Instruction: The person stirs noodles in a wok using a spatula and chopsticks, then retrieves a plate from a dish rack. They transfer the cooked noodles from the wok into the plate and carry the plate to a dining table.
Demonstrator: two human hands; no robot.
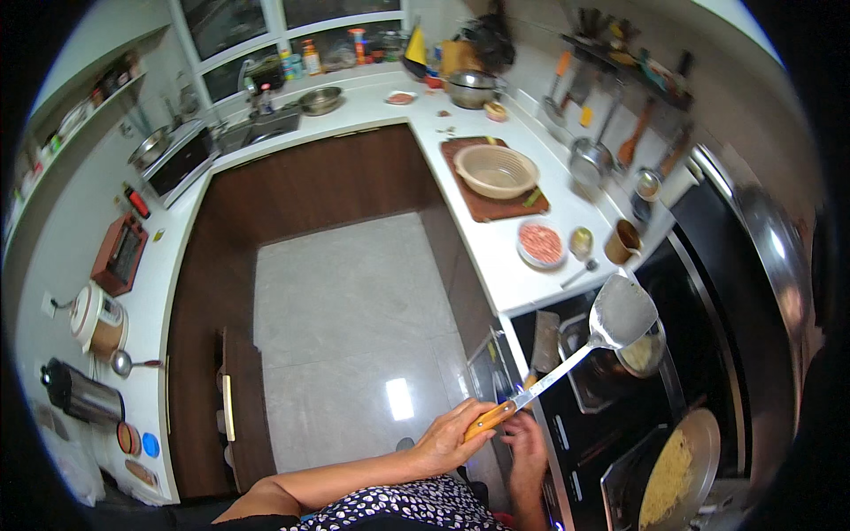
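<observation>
My left hand [451, 435] is closed around the wooden handle of a metal wok spatula [624, 312], whose blade is raised over the black stove. Just below the handle, near the stove's front edge, is my right hand [528, 441], its fingers loosely curled; whether it touches anything is unclear. At the lower right a pan [710, 438] holds yellow shredded food [671, 471]. Farther back on the stove, a bowl [657, 352] with pale food stands by a metal tray [578, 391]. A cleaver [546, 342] lies to the left of that tray.
A plate of raw chopped meat [541, 243] sits on the white counter beyond the stove. Behind it, a beige plastic basket [497, 172] rests on a brown cutting board [481, 214]. Utensils hang on the right wall. A drawer [229, 408] stands pulled out at the left.
</observation>
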